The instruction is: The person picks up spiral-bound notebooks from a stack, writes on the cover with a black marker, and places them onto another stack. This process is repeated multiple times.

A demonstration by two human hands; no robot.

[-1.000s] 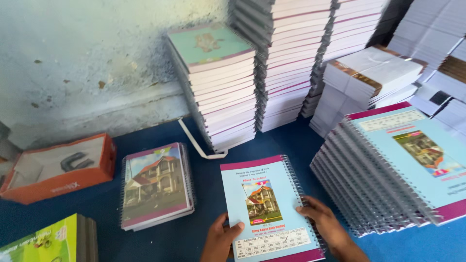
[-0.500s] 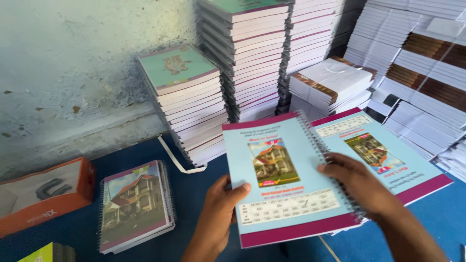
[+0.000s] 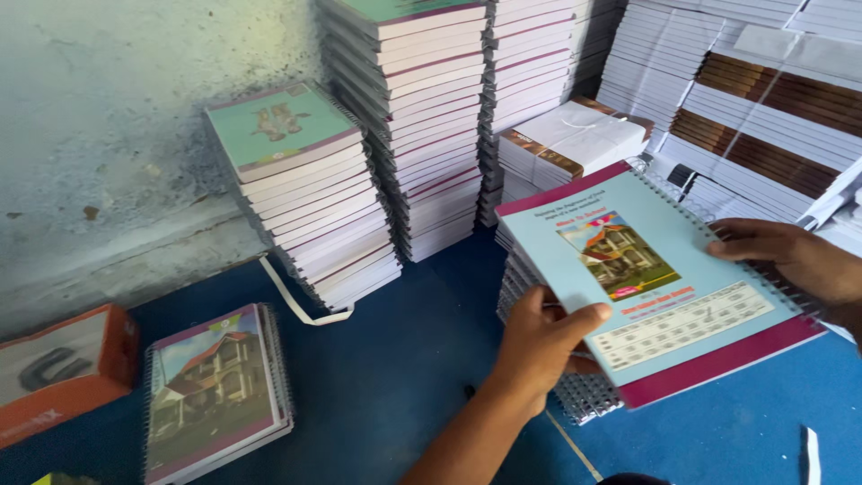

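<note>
notebook (image 3: 646, 269) over spiral stack (image 3: 575, 395), book pile (image 3: 305, 198) left

Behind and to the left of the grip, a rough whitewashed wall (image 3: 117, 135), stained and flaking, with a low ledge at its foot. Below and around the grip, a blue surface (image 3: 395, 377). Beyond the grip, against the wall, tall stacks of bound books (image 3: 422, 117) and, further right, white stacks (image 3: 718, 81) under soft daylight, without hard shadows.
</note>
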